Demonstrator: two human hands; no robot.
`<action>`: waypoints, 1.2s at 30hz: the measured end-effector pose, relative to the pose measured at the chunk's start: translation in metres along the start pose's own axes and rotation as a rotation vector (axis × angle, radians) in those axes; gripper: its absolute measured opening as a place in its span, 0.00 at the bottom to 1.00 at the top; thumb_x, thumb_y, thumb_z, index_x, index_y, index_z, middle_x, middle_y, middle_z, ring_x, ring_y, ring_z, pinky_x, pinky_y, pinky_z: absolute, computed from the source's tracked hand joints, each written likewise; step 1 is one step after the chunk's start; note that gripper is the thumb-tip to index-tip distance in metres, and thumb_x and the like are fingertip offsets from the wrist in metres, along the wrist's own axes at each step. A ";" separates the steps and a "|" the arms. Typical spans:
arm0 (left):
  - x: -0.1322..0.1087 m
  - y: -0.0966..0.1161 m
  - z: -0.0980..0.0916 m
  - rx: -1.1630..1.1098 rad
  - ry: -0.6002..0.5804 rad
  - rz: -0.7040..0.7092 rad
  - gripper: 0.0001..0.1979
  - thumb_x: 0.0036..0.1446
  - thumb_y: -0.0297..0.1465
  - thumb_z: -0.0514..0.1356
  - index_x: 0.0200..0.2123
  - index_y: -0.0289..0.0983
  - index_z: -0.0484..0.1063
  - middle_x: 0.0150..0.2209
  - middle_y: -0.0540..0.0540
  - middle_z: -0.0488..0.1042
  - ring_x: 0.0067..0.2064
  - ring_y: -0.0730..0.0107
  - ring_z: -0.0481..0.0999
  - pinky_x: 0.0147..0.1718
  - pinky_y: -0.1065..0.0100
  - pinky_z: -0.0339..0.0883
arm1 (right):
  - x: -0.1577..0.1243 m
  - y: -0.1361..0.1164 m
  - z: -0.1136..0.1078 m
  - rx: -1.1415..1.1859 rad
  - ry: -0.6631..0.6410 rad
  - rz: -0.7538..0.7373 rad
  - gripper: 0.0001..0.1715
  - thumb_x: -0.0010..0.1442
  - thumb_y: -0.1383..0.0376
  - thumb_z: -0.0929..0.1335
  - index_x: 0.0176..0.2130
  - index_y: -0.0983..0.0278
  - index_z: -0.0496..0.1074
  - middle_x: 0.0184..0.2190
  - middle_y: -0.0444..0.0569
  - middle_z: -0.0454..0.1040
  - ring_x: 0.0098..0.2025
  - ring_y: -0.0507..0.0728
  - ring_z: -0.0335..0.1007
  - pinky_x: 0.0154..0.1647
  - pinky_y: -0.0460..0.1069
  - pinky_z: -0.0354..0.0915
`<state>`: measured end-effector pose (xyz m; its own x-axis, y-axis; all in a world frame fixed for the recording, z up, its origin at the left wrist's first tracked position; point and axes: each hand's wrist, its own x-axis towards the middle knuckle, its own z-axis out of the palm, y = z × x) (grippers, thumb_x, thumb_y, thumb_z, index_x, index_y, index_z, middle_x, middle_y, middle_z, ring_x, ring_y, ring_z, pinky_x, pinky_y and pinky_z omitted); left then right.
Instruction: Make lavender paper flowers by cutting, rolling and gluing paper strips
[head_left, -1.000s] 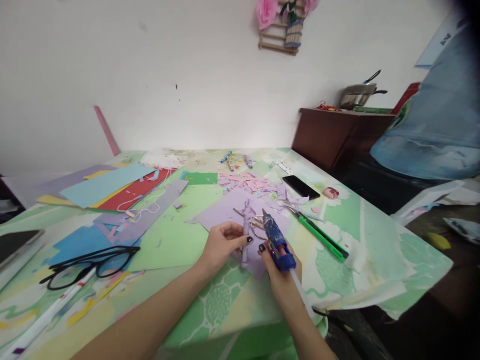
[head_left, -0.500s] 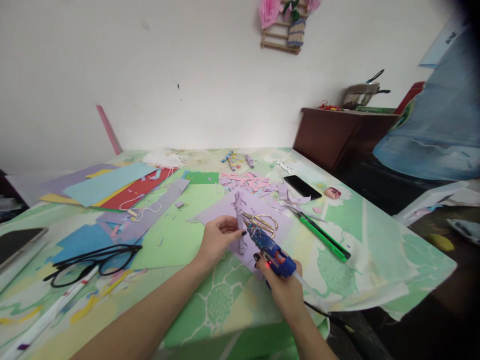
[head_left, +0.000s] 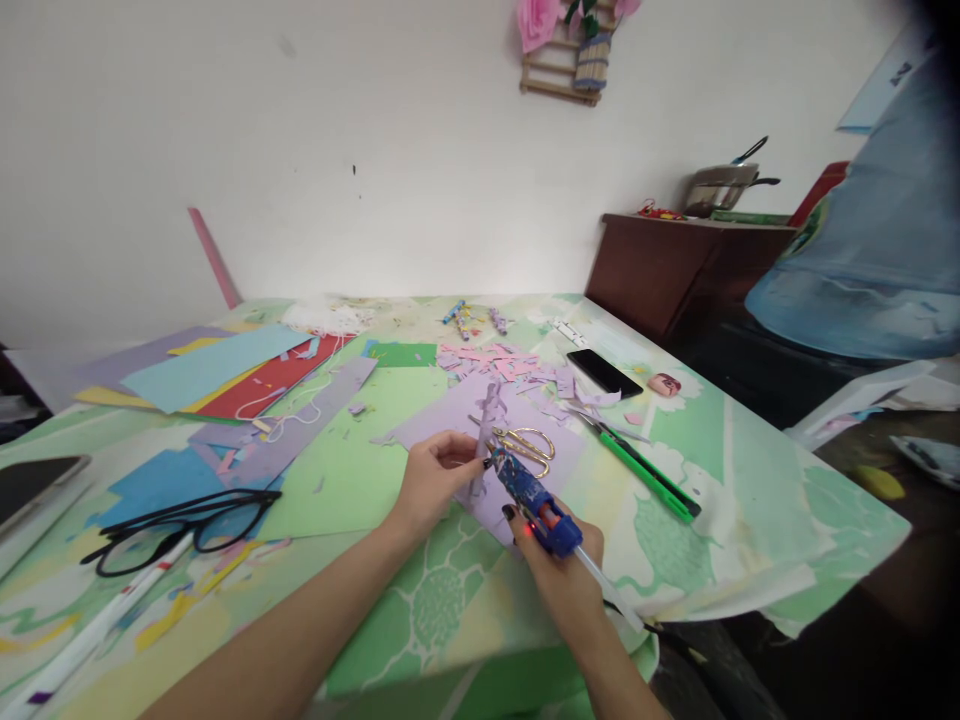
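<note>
lilac paper stick (head_left: pixel 486 425) pinched nearly upright in our left hand (head_left: pixel 435 482) over the table (head_left: pixel 712 470), beside the scissors (head_left: pixel 529 445), our right hand (head_left: pixel 564 572) clenched round the glue gun (head_left: pixel 534 500), nozzle at the stick: gluing, we judge, next calling for a steady tip and clear fingers.

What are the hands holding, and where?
Right hand grips the blue glue gun by its handle; left hand pinches the purple paper roll near its lower end.
</note>
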<state>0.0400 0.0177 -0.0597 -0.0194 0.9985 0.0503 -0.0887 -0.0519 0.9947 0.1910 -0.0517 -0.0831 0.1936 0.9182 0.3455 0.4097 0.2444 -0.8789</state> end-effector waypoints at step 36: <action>-0.002 0.000 0.001 -0.039 -0.023 0.022 0.14 0.34 0.30 0.72 0.26 0.33 0.74 0.26 0.50 0.77 0.28 0.75 0.74 0.31 0.74 0.68 | -0.001 0.005 0.002 -0.018 0.039 -0.081 0.13 0.55 0.59 0.67 0.24 0.64 0.67 0.18 0.43 0.66 0.20 0.50 0.60 0.20 0.44 0.56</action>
<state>0.0406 0.0160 -0.0594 0.0014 0.9972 0.0742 -0.1271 -0.0735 0.9892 0.1913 -0.0511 -0.0888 0.1934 0.8826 0.4285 0.4413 0.3118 -0.8415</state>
